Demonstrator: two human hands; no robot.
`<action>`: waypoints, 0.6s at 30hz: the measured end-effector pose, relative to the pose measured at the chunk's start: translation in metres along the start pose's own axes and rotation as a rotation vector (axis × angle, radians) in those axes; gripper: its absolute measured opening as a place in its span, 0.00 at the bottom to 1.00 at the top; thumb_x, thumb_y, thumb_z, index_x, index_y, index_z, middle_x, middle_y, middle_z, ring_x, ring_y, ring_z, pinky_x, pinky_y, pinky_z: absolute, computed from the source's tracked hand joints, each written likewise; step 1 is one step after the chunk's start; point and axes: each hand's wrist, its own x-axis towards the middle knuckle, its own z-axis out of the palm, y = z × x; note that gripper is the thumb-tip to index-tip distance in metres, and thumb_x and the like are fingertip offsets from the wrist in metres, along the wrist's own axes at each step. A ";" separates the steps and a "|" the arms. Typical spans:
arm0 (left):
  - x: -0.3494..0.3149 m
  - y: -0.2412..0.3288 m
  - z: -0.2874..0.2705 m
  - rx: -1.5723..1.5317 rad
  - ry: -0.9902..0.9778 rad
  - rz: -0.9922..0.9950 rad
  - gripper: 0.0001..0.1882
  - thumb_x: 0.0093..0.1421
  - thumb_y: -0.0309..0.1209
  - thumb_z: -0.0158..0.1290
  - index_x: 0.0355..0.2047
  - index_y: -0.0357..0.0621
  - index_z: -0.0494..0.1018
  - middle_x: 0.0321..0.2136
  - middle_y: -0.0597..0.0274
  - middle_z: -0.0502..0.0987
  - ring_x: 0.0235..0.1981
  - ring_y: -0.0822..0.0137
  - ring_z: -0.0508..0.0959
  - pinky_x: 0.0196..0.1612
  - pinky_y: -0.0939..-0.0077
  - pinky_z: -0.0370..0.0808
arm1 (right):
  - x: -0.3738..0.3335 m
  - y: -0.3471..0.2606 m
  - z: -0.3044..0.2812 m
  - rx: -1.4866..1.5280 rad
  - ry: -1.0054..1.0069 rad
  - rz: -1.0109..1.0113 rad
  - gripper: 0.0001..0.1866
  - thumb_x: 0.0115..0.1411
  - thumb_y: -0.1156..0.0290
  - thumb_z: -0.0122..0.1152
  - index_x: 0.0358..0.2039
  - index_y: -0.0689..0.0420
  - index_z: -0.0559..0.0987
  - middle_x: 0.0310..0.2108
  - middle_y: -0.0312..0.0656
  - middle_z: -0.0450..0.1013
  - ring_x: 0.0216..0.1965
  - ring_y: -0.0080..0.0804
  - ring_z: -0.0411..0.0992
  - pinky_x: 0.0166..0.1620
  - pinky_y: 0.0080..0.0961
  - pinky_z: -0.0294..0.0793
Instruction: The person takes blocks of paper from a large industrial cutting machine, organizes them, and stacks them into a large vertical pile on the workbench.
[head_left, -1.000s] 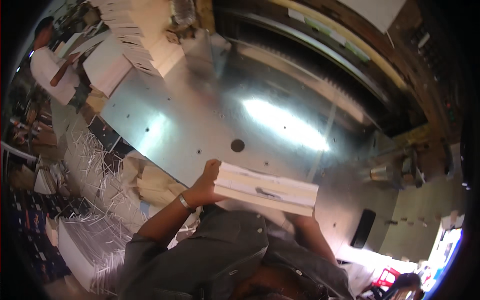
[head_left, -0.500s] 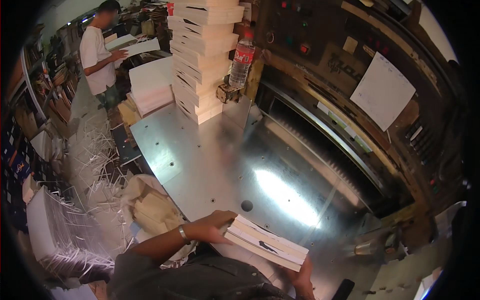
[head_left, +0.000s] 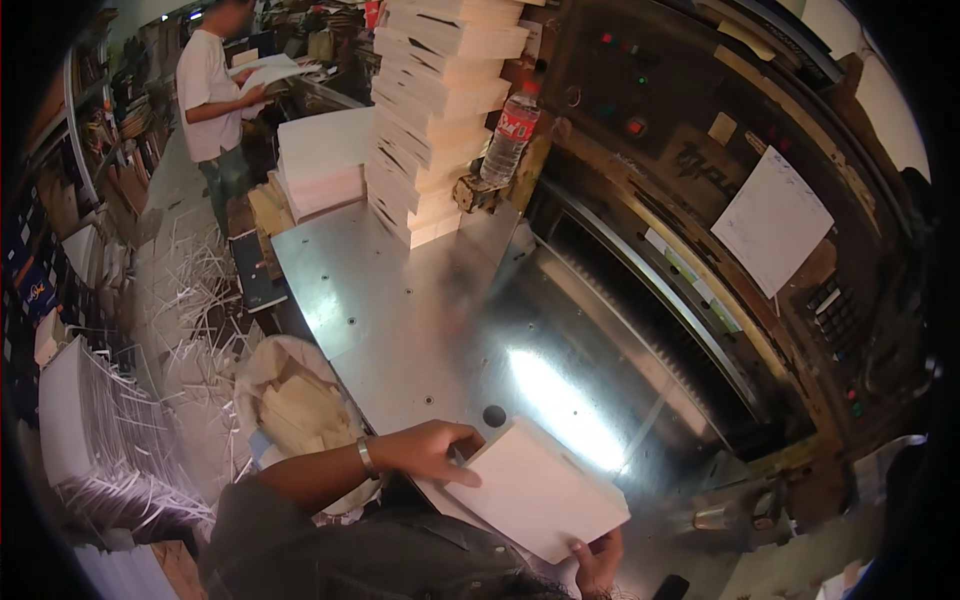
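A thick block of white paper (head_left: pixel 545 492) is held between my two hands over the near part of the metal table (head_left: pixel 400 345). My left hand (head_left: pixel 432 450), a band round its wrist, grips the block's left end with the thumb on the top face. At the right end my right hand (head_left: pixel 598 560) holds the near corner, its thumb also on top. The broad blank face is turned up toward me. Fingers under the block are hidden.
A tall stack of paper blocks (head_left: pixel 435 130) stands at the table's far end, a plastic bottle (head_left: pixel 512 135) beside it. The cutting machine (head_left: pixel 650 300) runs along the right. A sack (head_left: pixel 300 400) and paper strips (head_left: pixel 200 270) lie left. Another person (head_left: pixel 210 100) holds sheets at the back.
The paper block has been tilted so its broad face shows instead of its layered edge. Both hands keep hold of it. My view has shifted slightly.
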 end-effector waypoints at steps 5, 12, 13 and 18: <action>0.032 0.003 0.010 0.054 -0.037 -0.128 0.31 0.60 0.52 0.66 0.49 0.35 0.79 0.37 0.57 0.84 0.38 0.67 0.82 0.45 0.74 0.77 | -0.009 -0.005 -0.009 0.117 -0.004 0.147 0.28 0.64 0.69 0.63 0.63 0.68 0.71 0.52 0.48 0.77 0.52 0.36 0.75 0.54 0.31 0.76; 0.058 -0.004 0.023 0.180 -0.211 -0.229 0.39 0.57 0.62 0.63 0.49 0.34 0.81 0.39 0.54 0.85 0.40 0.62 0.84 0.46 0.72 0.78 | -0.042 -0.002 -0.026 0.007 -0.025 0.200 0.29 0.64 0.66 0.64 0.62 0.67 0.73 0.51 0.49 0.77 0.48 0.36 0.77 0.48 0.30 0.78; 0.060 -0.003 0.021 0.191 -0.226 -0.232 0.39 0.56 0.62 0.64 0.49 0.34 0.81 0.39 0.54 0.85 0.40 0.61 0.84 0.46 0.72 0.78 | -0.047 0.002 -0.028 -0.020 -0.051 0.135 0.29 0.64 0.65 0.64 0.62 0.67 0.73 0.51 0.49 0.77 0.48 0.36 0.77 0.48 0.31 0.78; 0.065 -0.008 0.015 0.212 -0.250 -0.269 0.40 0.55 0.63 0.64 0.48 0.34 0.81 0.38 0.52 0.86 0.41 0.59 0.85 0.45 0.72 0.78 | -0.033 -0.029 -0.015 0.053 -0.023 0.424 0.31 0.63 0.64 0.66 0.63 0.67 0.72 0.51 0.52 0.77 0.50 0.39 0.77 0.51 0.34 0.78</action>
